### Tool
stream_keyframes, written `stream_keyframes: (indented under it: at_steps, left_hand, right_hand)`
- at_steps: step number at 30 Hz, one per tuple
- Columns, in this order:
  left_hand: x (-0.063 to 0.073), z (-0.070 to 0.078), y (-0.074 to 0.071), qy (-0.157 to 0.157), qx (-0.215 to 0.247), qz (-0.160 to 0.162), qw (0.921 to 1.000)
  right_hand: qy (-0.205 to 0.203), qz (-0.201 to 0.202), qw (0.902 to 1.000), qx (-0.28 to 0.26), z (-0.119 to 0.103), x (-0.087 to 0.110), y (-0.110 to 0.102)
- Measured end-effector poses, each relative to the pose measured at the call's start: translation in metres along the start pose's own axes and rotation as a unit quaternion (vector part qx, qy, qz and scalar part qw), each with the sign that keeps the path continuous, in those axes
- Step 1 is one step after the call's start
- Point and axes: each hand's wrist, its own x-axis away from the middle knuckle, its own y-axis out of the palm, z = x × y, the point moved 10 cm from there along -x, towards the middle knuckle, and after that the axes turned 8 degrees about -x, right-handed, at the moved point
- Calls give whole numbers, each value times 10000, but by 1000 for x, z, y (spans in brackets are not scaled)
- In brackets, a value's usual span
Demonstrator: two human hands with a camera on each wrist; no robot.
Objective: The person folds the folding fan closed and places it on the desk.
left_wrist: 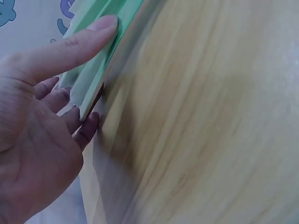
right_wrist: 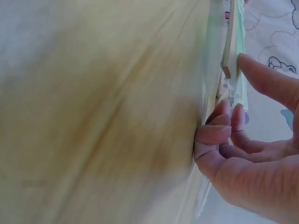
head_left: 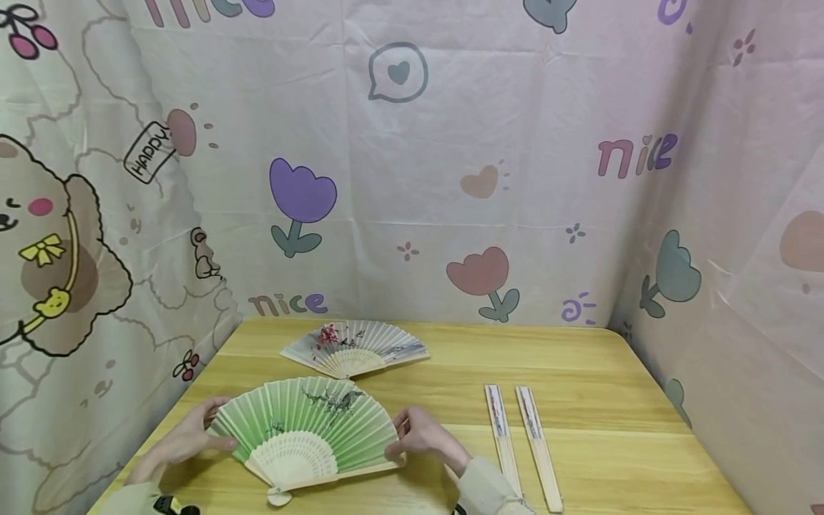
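In the head view, the spread green fan (head_left: 309, 422) lies between the two hands, with the left hand (head_left: 191, 431) holding its nine o'clock edge and the right hand (head_left: 421, 433) gripping its three o'clock corner. A spread grey fan (head_left: 370, 343) is near its one o'clock; two folded fans (head_left: 503, 436) lie at three o'clock, beyond the right hand.

The left wrist view adds the left thumb (left_wrist: 79, 51) across the pleats, at eleven o'clock, and left fingers (left_wrist: 86, 133) behind them.

The right wrist view reveals the right thumb (right_wrist: 266, 84) against the end rib at two o'clock, with right fingers (right_wrist: 212, 135) curled beneath.
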Motion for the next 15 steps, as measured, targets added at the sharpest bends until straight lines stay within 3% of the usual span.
stream_keyframes:
  at_steps: [9, 15]
  left_hand:
    - [2, 5, -7, 228, 786, 159, 9965]
    - [5, 18, -12, 942, 1237, 318, 9873]
  right_hand:
    - [209, -36, 9988, -450, 7, 1, -2]
    - [338, -345, 9943, -951, 12, 2, -2]
